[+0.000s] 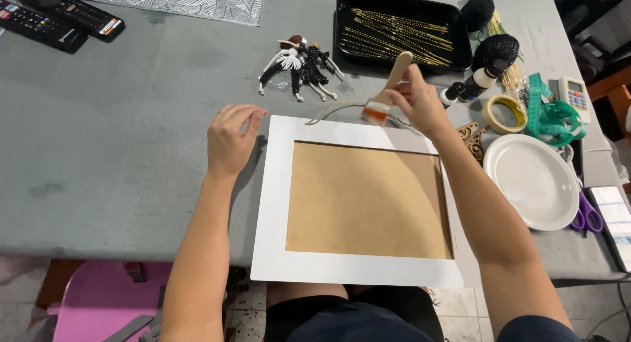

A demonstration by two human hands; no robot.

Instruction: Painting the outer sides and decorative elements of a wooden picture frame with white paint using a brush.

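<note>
Grey table [118,138], right hand [420,105] gripping brush [388,89]

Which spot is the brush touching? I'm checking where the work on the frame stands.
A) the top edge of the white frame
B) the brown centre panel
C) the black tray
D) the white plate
A: the right hand holds the brush with its bristles on the white frame at its top edge.

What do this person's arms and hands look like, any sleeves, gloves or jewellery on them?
Both arms are bare from the wrists up to the bottom edge of the picture, with no sleeves in view. Neither hand wears a glove. The left hand has a thin ring on one of its fingers. The right hand shows no ring, watch or bracelet, and neither wrist carries a band.
</note>
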